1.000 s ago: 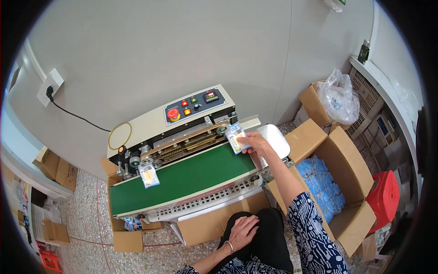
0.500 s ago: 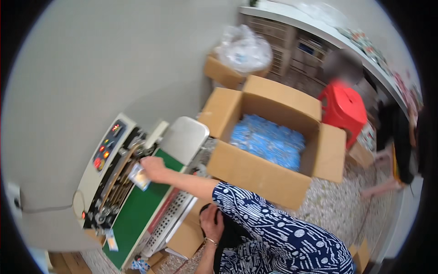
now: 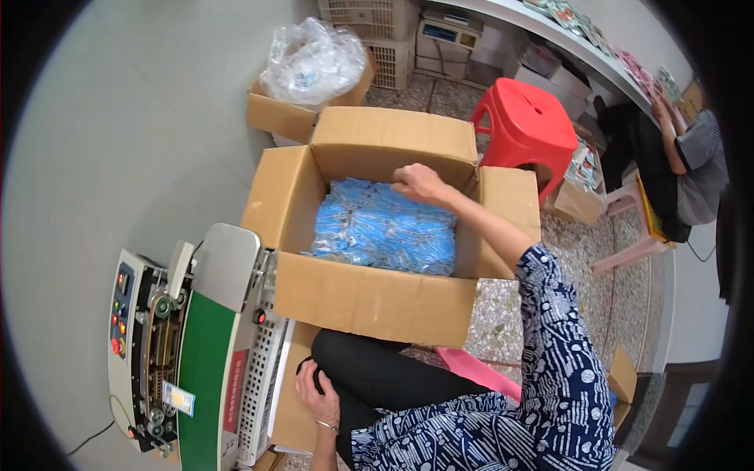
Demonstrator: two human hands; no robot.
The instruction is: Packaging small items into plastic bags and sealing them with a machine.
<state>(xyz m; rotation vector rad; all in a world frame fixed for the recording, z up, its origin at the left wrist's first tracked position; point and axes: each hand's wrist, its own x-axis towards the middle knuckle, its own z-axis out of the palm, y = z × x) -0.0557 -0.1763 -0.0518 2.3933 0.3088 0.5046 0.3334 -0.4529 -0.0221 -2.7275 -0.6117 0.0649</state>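
Observation:
My right hand [image 3: 422, 183] is over the far right part of an open cardboard box [image 3: 373, 302], fingers loosely bent downward, with nothing visible in them. Beneath it, flat blue packets [image 3: 381, 228] fill the bottom of the box in a layered heap. On my knee rests my left hand [image 3: 320, 399], its fingers laid out along the dark trousers and a bracelet at the wrist. To the left is a band sealing machine [image 3: 161, 337] with lit buttons and a green conveyor belt [image 3: 206, 369]. One small printed packet [image 3: 178, 398] lies at its sealing side, away from both hands.
A red plastic stool [image 3: 534, 118] stands beyond the box on the right. Behind the box, a smaller carton holds clear plastic bags [image 3: 314, 63]. Another person [image 3: 699, 157] sits at a white counter [image 3: 581, 39] at the far right. Plastic crates [image 3: 389, 63] are stacked at the back.
My right hand has left a packet at the sealing machine and moved right, over the box. The view has turned, while my left hand stays on the knee.

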